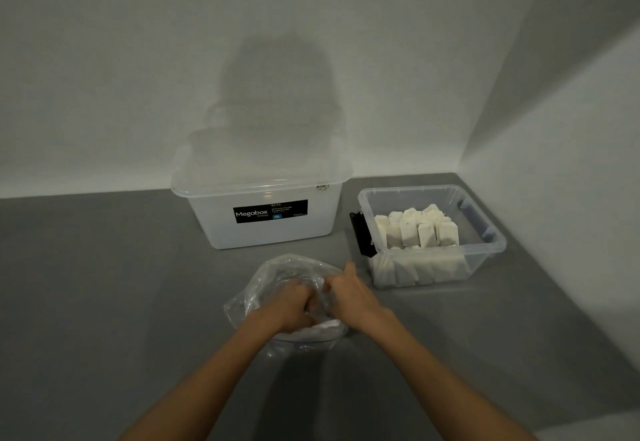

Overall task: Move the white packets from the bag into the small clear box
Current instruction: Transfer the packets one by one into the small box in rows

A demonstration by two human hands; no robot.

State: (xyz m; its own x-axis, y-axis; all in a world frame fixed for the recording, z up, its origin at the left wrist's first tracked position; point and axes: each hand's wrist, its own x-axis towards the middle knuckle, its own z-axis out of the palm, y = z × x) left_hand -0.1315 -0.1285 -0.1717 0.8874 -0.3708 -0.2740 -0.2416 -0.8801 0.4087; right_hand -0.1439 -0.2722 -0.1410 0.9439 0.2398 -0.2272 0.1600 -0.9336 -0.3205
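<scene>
A crumpled clear plastic bag [277, 272] lies on the grey surface in front of me. White packets [320, 328] show at its near side under my hands. My left hand [294, 305] is inside the bag's mouth with curled fingers; what it holds is hidden. My right hand [348, 293] grips the bag's right rim. The small clear box [485, 229] stands to the right, holding several upright white packets [419, 229].
A large translucent lidded box [261, 214] with a black Megabox label stands behind the bag against the wall. A black clip [360, 234] sits on the small box's left side. White walls meet in a corner at the right.
</scene>
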